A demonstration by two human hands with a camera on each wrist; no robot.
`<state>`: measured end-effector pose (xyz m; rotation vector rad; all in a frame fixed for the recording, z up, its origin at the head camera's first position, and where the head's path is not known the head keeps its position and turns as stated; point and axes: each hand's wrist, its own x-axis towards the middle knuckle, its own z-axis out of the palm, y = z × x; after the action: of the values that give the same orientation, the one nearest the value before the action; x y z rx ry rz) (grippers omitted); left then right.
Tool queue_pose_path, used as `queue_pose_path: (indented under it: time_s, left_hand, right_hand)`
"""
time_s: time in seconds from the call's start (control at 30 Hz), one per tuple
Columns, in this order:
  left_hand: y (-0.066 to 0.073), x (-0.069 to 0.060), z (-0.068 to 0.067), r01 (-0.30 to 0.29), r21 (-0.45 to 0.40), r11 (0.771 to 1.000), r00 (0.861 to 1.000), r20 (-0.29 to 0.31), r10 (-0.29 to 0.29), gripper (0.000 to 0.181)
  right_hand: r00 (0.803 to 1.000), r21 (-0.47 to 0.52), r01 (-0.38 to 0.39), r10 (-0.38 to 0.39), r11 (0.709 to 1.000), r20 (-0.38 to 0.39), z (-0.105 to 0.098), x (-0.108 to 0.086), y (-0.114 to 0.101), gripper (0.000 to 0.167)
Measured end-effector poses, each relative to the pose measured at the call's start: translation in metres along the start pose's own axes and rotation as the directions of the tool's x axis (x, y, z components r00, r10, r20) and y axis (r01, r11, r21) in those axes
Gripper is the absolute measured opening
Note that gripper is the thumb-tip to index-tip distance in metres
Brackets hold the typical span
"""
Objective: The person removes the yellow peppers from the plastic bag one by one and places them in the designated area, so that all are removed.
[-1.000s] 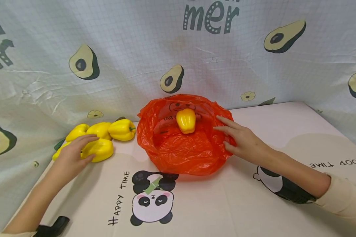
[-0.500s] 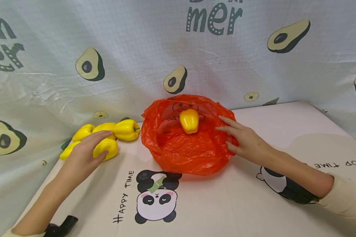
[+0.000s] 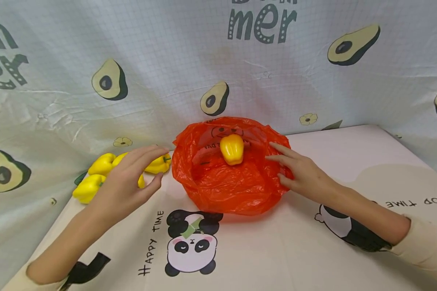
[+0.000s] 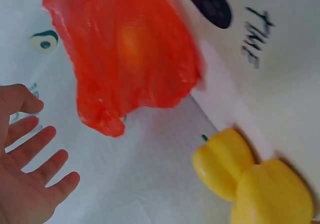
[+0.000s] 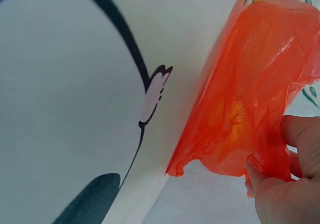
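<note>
A red plastic bag (image 3: 229, 194) stands with its mouth spread wide. One yellow bell pepper (image 3: 232, 149) is seen inside it, towards the back. My left hand (image 3: 125, 182) hovers between the bag and several yellow bell peppers (image 3: 88, 188) to the left, hiding part of them. Its fingers are spread with nothing between them, as the left hand (image 4: 30, 184) also shows in the left wrist view. At the bag's right rim is my right hand (image 3: 304, 173); in the right wrist view, that hand (image 5: 290, 199) has the red film between thumb and fingers.
Behind the table stands a pale curtain (image 3: 160, 72) printed with avocados. The light tablecloth (image 3: 262, 250) bears panda drawings and lettering. A black strap (image 3: 89, 268) hangs at my left wrist.
My left hand has moved right from the peppers towards the bag, uncovering the pepper at front left. My right hand, the bag and its pepper have stayed in place.
</note>
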<state>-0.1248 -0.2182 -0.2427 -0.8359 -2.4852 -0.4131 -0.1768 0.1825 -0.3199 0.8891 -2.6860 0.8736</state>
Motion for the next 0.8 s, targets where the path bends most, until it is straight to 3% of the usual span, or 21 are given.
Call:
queue_pose_path:
  time_s: [0.27,0.47,0.57,0.73,0.8]
  left_hand:
    - [0.015,0.038,0.005,-0.11,-0.047,0.993,0.993,0.037,0.112,0.049]
    - [0.026,0.078,0.011,-0.113,-0.122,0.986,0.976,0.174,0.133,0.044]
    - [0.034,0.098,0.019,-0.094,-0.159,0.983,0.948,0.287,0.137,0.041]
    - [0.047,0.132,0.04,-0.019,-0.214,0.977,0.868,0.48,0.123,0.037]
    - [0.051,0.143,0.047,-0.004,-0.221,0.975,0.848,0.516,0.12,0.035]
  right_hand:
    - [1.0,0.012,0.003,-0.003,1.0,-0.002,0.001,-0.003,0.002,0.051]
    - [1.0,0.027,0.016,-0.016,1.0,-0.002,0.002,-0.004,0.004,0.051]
    - [1.0,0.029,0.017,-0.017,0.999,0.001,0.003,-0.003,0.004,0.051]
    - [1.0,0.034,0.01,-0.01,0.999,0.004,0.002,-0.001,0.002,0.051]
    - [1.0,0.037,0.006,-0.006,0.999,0.005,0.002,-0.001,0.001,0.051]
